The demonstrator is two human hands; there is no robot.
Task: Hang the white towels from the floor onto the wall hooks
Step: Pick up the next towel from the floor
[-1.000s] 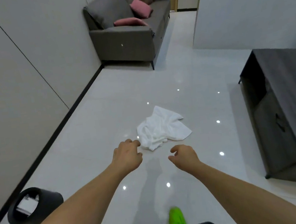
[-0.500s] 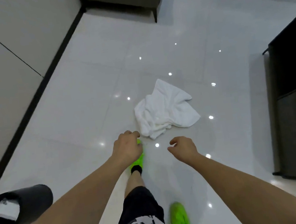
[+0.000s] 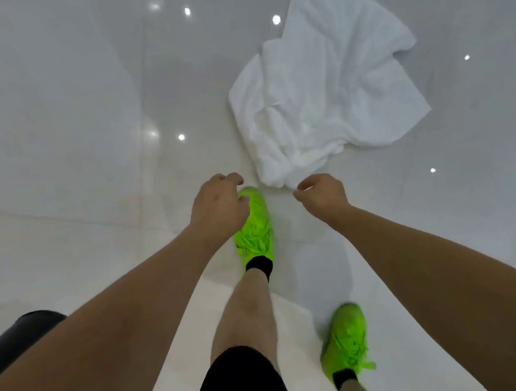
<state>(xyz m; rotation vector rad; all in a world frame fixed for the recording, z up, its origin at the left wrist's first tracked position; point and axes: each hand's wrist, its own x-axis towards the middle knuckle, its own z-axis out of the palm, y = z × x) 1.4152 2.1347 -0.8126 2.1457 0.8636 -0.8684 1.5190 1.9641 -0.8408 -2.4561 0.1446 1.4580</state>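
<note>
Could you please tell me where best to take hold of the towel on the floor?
Pinch the bunched near edge of the towel, coming from above; its raised folds lie just beyond the right hand, unlike the flat far corner.

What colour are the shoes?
Bright neon green shoes, with black socks, seen clearly in the head view.

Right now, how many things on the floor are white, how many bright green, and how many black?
White: 1, the crumpled white cloth towel
Bright green: 2, the lace-up sneakers
Black: 1, the round black bin at the left edge
Total: 4
</note>
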